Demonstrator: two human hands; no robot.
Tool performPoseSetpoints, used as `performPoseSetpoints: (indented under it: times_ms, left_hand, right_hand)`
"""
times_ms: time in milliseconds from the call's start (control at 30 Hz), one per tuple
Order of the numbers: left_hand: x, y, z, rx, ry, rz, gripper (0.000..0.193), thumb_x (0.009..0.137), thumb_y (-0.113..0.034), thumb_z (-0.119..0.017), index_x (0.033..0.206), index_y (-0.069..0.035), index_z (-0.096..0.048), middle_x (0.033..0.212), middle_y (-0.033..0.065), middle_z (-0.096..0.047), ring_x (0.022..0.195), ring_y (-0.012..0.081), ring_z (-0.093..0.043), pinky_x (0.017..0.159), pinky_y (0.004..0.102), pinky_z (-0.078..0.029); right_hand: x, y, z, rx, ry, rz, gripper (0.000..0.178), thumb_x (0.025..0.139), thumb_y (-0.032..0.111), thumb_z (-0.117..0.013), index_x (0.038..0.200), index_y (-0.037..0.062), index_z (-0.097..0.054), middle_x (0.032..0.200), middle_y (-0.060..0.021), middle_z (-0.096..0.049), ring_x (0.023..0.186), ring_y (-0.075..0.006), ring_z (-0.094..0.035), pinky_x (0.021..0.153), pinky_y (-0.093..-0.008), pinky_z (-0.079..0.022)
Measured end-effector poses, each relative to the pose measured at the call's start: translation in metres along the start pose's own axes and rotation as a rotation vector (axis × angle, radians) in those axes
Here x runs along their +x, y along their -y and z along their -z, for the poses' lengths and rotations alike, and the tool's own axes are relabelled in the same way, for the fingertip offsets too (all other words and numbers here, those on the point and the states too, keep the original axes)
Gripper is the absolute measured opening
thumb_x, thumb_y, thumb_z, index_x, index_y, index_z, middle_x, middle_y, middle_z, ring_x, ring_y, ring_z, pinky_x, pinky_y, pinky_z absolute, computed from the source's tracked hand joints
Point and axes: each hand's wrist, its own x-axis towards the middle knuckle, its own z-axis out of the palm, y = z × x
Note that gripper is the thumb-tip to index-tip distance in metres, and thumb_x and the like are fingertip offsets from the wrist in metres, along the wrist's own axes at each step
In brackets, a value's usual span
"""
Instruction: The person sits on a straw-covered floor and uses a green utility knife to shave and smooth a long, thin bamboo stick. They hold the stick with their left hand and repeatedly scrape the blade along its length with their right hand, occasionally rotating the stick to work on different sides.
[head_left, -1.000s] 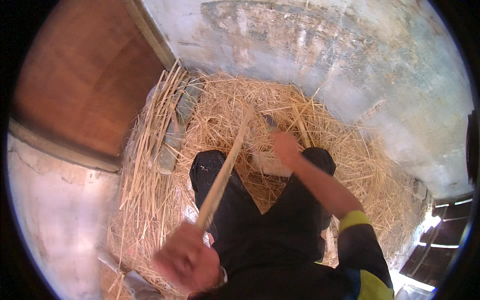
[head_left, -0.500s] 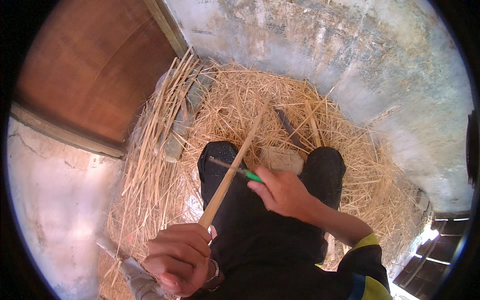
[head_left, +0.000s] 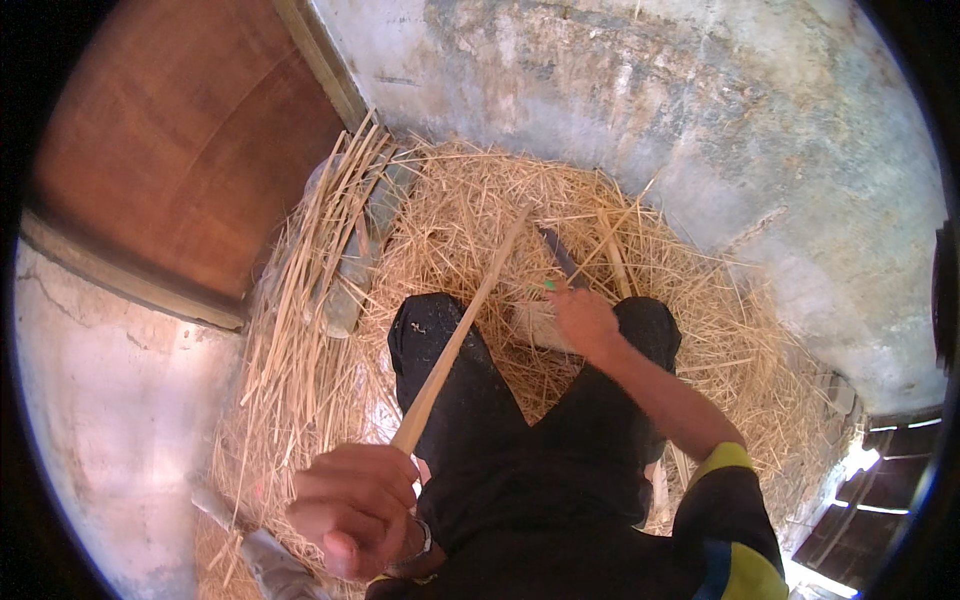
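My left hand (head_left: 355,510) wraps tight round the near end of the pale stick (head_left: 460,345), which slants up past my left knee, its tip over the straw (head_left: 440,200). My right fist (head_left: 588,320) curls round the green-handled knife (head_left: 550,285), apart from the stick; I cannot make out the blade. To shave well, I'd judge, I want the stick braced, the blade shallow, and each light stroke running away from my holding fingers. Half a second ago the blade crossed mid-stick above my lap; now that fist is farther out, by the dark strip (head_left: 560,252), while the stick's slant is nearly unchanged
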Motion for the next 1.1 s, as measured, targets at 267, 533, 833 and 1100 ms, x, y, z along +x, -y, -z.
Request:
performPoseSetpoints:
  times_ms: [267, 533, 833, 1100]
  left_hand:
    - [0.007, -0.005, 0.008, 0.004, 0.067, 0.074, 0.049, 0.096, -0.03, -0.044, 0.05, -0.015, -0.031, 0.036, 0.0053, -0.038, 0.026, 0.0173, -0.036, 0.031, 0.0341, -0.038]
    - [-0.005, -0.001, -0.003, 0.059, -0.147, -0.002, 0.05, 0.095, -0.029, -0.045, 0.049, -0.015, -0.032, 0.035, 0.0032, -0.037, 0.025, 0.0154, -0.034, 0.03, 0.0323, -0.038]
    - [0.001, -0.003, 0.005, -0.057, 0.059, 0.058, 0.05, 0.094, -0.03, -0.048, 0.049, -0.012, -0.036, 0.036, 0.0039, -0.042, 0.025, 0.0157, -0.038, 0.03, 0.0318, -0.038]
    - [-0.009, 0.005, 0.016, -0.006, -0.254, 0.042, 0.048, 0.096, -0.027, -0.041, 0.052, -0.011, -0.032, 0.039, 0.002, -0.037, 0.031, 0.0152, -0.036, 0.035, 0.0305, -0.036]
  right_hand:
    - [-0.004, 0.053, 0.018, 0.148, -0.064, 0.209, 0.026, 0.097, 0.03, -0.049, 0.105, 0.0053, -0.051, 0.061, -0.0151, -0.059, 0.056, -0.0338, -0.061, 0.049, -0.0446, -0.047]
    - [0.003, 0.036, 0.013, 0.056, -0.074, 0.111, 0.022, 0.099, 0.025, -0.045, 0.103, 0.0054, -0.055, 0.063, -0.0146, -0.06, 0.055, -0.0311, -0.062, 0.046, -0.0431, -0.048]
    - [0.008, 0.038, -0.007, 0.116, -0.073, 0.041, 0.025, 0.099, 0.031, -0.046, 0.099, 0.0062, -0.047, 0.054, -0.0133, -0.055, 0.048, -0.0309, -0.059, 0.042, -0.0421, -0.046]
    - [0.02, 0.036, -0.016, 0.08, -0.131, 0.064, 0.028, 0.098, 0.032, -0.048, 0.097, 0.0043, -0.048, 0.053, -0.0133, -0.055, 0.048, -0.0333, -0.059, 0.042, -0.043, -0.046]
